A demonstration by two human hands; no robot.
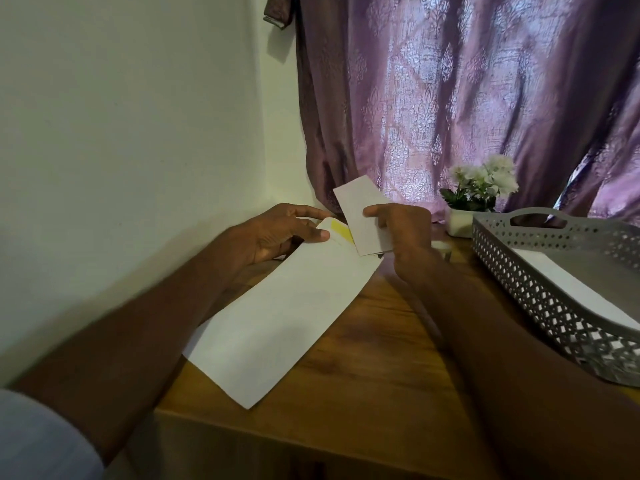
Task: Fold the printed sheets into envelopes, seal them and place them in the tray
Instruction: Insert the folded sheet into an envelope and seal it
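A long white envelope lies slanted across the wooden table, its mouth at the far end with a yellow strip showing on the flap. My left hand holds the envelope's far end, thumb on top by the mouth. My right hand pinches a folded white sheet that stands tilted just above the envelope's mouth. A grey perforated tray stands at the right with a white envelope lying inside it.
A small white pot of white flowers stands behind the tray, against a purple curtain. A pale wall runs along the table's left side. The wooden table's front edge is near me.
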